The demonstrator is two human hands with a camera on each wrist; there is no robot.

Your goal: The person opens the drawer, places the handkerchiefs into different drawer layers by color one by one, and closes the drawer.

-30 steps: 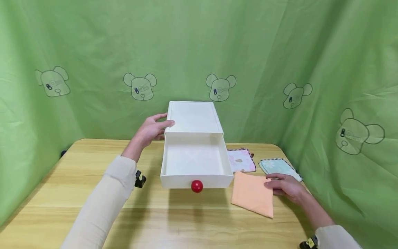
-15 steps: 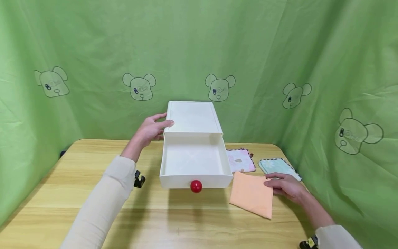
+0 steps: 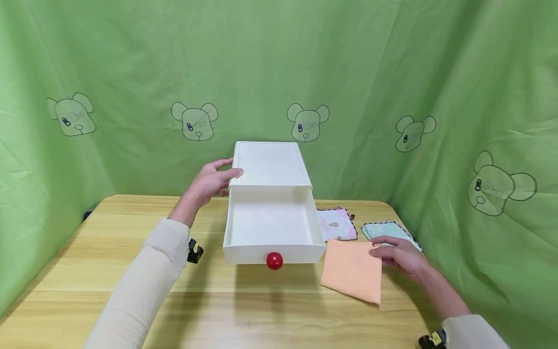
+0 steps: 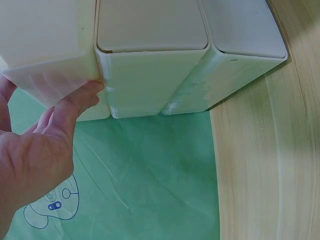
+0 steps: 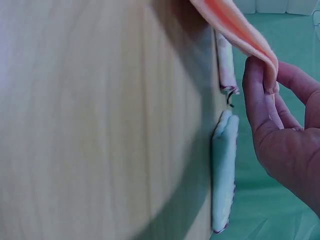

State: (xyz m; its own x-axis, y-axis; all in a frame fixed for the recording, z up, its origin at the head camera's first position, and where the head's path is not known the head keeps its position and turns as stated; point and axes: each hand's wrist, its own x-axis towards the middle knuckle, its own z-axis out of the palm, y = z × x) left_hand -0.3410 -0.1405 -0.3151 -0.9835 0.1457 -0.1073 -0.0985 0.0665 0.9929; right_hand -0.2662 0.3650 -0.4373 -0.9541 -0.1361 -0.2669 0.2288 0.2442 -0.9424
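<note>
A white drawer unit (image 3: 270, 165) stands mid-table, its top drawer (image 3: 270, 254) pulled out toward me by a round red knob's width of front panel and bare inside. My left hand (image 3: 208, 182) rests at the unit's left edge, thumb on top and fingers along the side; the left wrist view shows the fingertips (image 4: 95, 86) against that wall. With my right hand (image 3: 401, 257) I pinch a folded orange towel (image 3: 352, 270) at its right edge. In the right wrist view the towel (image 5: 240, 30) hangs between thumb and fingers, above the wooden table.
A folded pink-and-white towel (image 3: 337, 224) lies right of the unit, and a folded light-blue towel (image 3: 388, 232) beyond my right hand. More white drawer units (image 4: 150, 80) are stacked below the top one. Green curtain (image 3: 253, 72) surrounds the wooden table (image 3: 131, 252).
My right hand has risen slightly, and the orange towel's right edge has lifted with it. The left hand and the pulled-out drawer have stayed as they were.
</note>
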